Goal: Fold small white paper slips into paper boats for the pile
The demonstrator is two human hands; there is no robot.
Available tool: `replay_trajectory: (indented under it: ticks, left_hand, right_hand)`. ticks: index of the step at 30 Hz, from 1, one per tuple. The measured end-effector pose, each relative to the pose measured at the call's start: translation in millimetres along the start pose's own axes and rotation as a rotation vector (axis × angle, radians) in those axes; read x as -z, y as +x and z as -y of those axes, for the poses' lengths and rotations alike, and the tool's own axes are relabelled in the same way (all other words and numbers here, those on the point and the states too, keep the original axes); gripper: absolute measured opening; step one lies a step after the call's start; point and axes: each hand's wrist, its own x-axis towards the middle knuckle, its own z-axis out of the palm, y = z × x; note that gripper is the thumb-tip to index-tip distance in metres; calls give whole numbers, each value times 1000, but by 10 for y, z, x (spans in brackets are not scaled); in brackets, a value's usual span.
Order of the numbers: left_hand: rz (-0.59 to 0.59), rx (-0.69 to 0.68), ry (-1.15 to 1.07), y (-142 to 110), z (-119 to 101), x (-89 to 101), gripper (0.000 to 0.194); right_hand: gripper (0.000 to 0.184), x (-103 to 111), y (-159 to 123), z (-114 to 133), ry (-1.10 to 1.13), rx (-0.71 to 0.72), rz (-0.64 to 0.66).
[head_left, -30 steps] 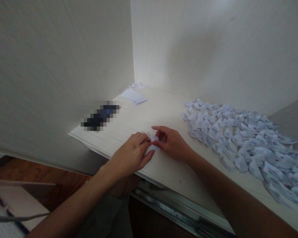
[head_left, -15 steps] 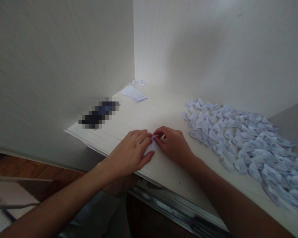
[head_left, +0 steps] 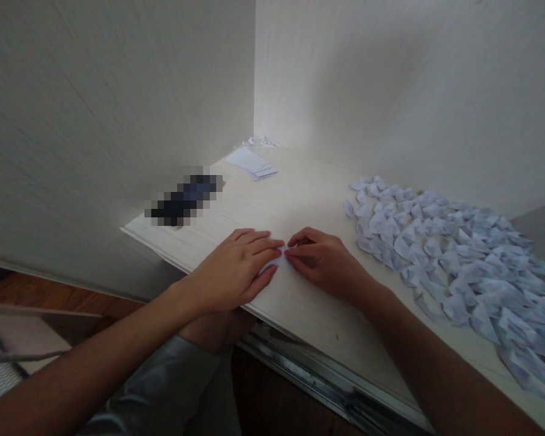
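Note:
A small white piece of paper (head_left: 280, 261) lies on the pale wooden tabletop (head_left: 300, 200) near its front edge, mostly hidden under my fingers. My left hand (head_left: 236, 269) rests flat on it, fingers stretched and pressing down. My right hand (head_left: 322, 260) meets it from the right, fingertips pinched on the paper's edge. A large heap of folded white paper pieces (head_left: 454, 254) spreads over the table just right of my right hand.
A small stack of white paper sheets (head_left: 253, 163) and some paper scraps (head_left: 261, 142) lie at the back corner. A dark blurred object (head_left: 186, 198) sits at the left of the table. Pale walls enclose the table on two sides; wooden floor (head_left: 36, 293) lies below left.
My left hand flattened onto the small paper, its fingers stretching out. My right fingertips came lower and closed in on the paper's edge. The view shifted slightly.

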Motion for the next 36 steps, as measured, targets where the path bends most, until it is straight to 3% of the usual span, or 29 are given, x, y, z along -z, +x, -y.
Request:
replay_trajectory:
  ticks: [36]
  left_hand:
    - [14, -9, 49, -11, -15, -14, 39]
  right_hand:
    - [19, -25, 24, 87, -3, -43, -29]
